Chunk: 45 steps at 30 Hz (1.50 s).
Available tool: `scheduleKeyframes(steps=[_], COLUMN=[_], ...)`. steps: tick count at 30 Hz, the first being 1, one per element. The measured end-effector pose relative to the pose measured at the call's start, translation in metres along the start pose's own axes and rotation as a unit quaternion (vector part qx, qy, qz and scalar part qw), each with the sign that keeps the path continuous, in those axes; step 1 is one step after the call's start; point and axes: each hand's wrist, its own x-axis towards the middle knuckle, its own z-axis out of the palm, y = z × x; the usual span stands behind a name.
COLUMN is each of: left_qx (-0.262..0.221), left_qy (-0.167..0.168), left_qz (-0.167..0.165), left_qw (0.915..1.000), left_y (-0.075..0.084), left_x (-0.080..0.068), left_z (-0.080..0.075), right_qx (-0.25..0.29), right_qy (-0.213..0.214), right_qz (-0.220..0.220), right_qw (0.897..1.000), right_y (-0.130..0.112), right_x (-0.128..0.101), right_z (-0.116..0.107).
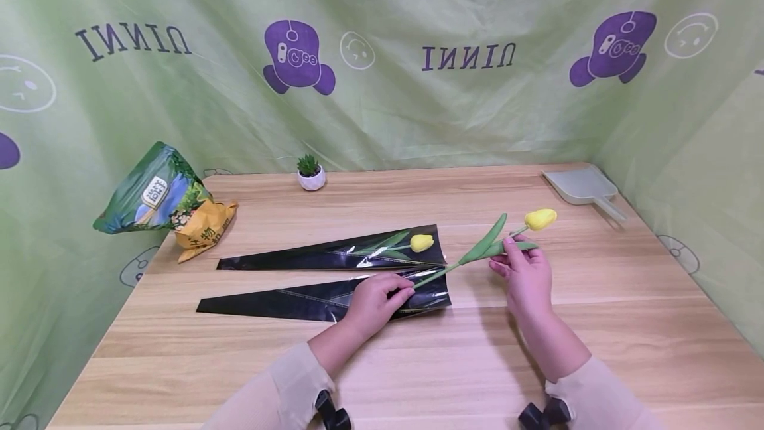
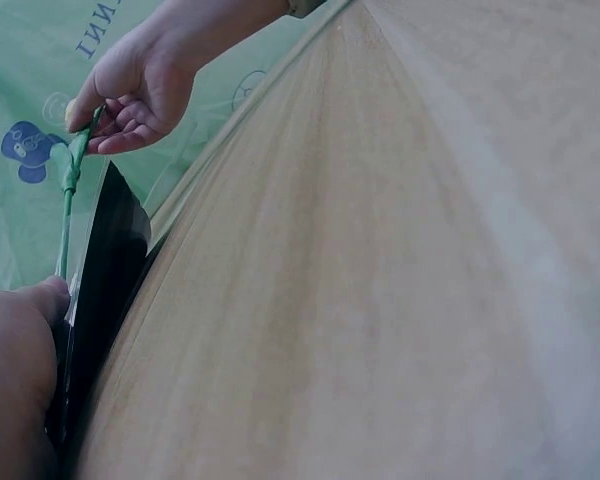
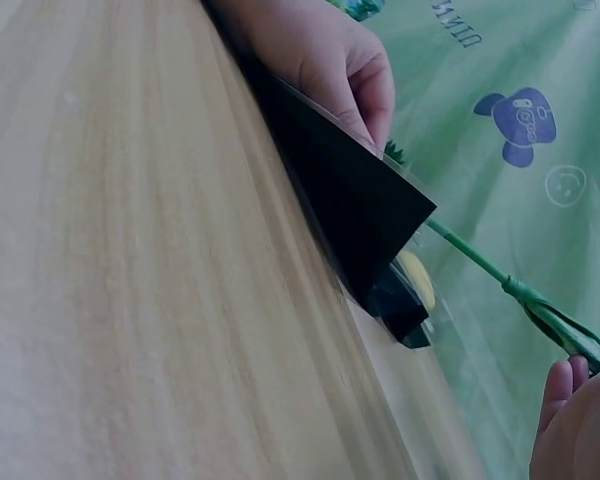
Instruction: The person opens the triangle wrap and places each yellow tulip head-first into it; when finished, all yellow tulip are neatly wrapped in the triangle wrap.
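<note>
A yellow tulip (image 1: pixel 540 219) with green leaves slants over the lower black flower sleeve (image 1: pixel 268 300). My right hand (image 1: pixel 528 274) pinches its stem and a leaf just below the bloom. My left hand (image 1: pixel 377 300) is over the sleeve, thumb and forefinger pinching the stem (image 1: pixel 431 277) near its lower end. Whether the sleeve's clear film lies between those fingers, I cannot tell. In the right wrist view the sleeve's wide mouth (image 3: pixel 365 215) stands raised beside the left hand. Behind it, a second black sleeve (image 1: pixel 298 254) lies flat, another yellow tulip (image 1: pixel 422 243) inside.
A green and yellow printed bag (image 1: pixel 173 198) stands at the table's left edge. At the back is a small succulent in a white pot (image 1: pixel 312 179). A pale dustpan (image 1: pixel 581 186) lies at the back right corner. Green printed cloth (image 1: pixel 418 111) surrounds the wooden table (image 1: pixel 382 363).
</note>
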Motion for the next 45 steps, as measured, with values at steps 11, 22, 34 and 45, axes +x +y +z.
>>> scheduleKeyframes(steps=[11,22,34,45], left_qx=[0.011,0.002,0.007,0.006], left_qy=[0.008,0.024,0.029,0.027], left_qz=[0.010,0.009,0.015,0.013], left_qw=[0.9999,0.9997,0.9995,0.9995], left_y=[0.001,0.003,0.004,0.004], left_x=[0.000,0.000,0.002,0.004], left_z=[0.000,0.000,0.001,0.001], right_qx=[-0.012,-0.021,-0.050,-0.049], right_qy=[0.007,0.004,-0.013,-0.041], right_qz=[-0.001,0.002,0.023,0.040], right_qw=[1.000,1.000,0.998,0.997], right_y=[0.000,0.011,0.021,0.030], right_x=[0.005,0.002,-0.007,-0.015], right_z=[-0.002,0.002,0.003,0.003])
